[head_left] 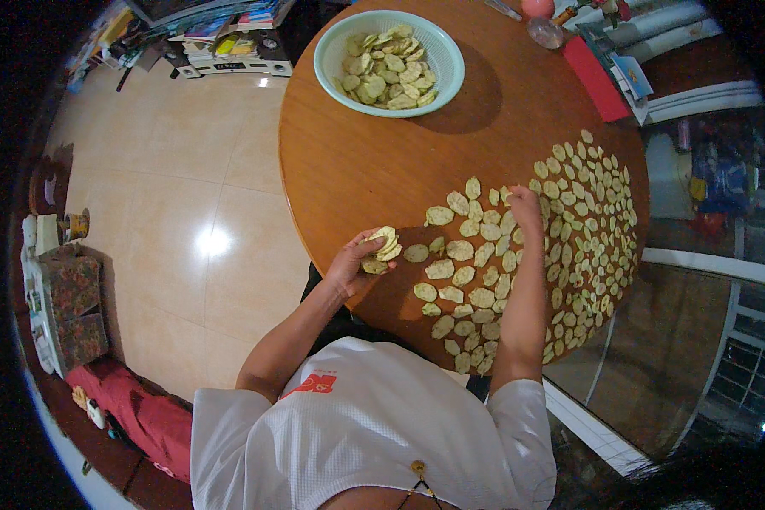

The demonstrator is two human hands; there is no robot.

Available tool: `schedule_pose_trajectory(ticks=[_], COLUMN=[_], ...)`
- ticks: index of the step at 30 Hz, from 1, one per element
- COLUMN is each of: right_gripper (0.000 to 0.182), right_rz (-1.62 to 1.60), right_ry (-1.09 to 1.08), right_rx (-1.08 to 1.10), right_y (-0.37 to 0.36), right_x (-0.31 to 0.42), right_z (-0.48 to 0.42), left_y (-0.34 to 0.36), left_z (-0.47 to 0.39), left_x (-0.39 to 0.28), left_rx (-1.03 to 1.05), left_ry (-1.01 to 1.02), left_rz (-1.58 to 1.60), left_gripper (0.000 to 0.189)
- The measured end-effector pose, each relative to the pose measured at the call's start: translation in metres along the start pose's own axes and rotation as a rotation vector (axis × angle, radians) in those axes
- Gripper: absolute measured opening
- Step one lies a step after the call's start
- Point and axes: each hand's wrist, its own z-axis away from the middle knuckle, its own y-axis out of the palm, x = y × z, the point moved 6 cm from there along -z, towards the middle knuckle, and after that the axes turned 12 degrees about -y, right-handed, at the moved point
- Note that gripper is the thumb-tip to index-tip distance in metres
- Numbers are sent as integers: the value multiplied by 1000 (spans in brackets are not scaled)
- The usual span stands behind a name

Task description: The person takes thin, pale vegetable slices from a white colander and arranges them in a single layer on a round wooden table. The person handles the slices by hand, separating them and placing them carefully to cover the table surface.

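My left hand (356,258) holds a small stack of pale green vegetable slices (386,243) over the near left edge of the round wooden table (357,166). My right hand (526,207) reaches out over the table with its fingers pinched on one slice (505,195), low by the tabletop. Many flat slices (463,249) lie spread side by side around and beyond my right forearm, which hides some of them. At the far side of the table, a light green plastic colander (324,80) holds a heap of loose slices (389,70).
A red box (594,78) and a clear rounded container (545,33) stand at the table's far right. Beyond the table's right side is a glass sliding door frame (720,266). Tiled floor (166,210) stretches to the left, with a stereo unit (236,67) at the back.
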Motion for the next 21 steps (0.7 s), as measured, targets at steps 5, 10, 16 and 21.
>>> schedule_pose_trajectory(ticks=[5, 10, 16, 21], right_gripper=[27, 25, 33, 32], right_rz=[-107, -221, 279, -372], right_ry=[7, 7, -310, -99], right_rx=[-126, -2, -279, 481], right_y=[-13, 20, 1, 59], right_x=[2, 20, 58, 155], right_z=[-16, -33, -12, 64], left_y=[8, 12, 36, 28], left_z=[4, -3, 4, -12], left_x=[-1, -2, -5, 3], left_rx=[-11, 81, -4, 106], left_ry=[-5, -25, -13, -11], left_rz=[-22, -9, -50, -55], left_gripper=[25, 24, 20, 23])
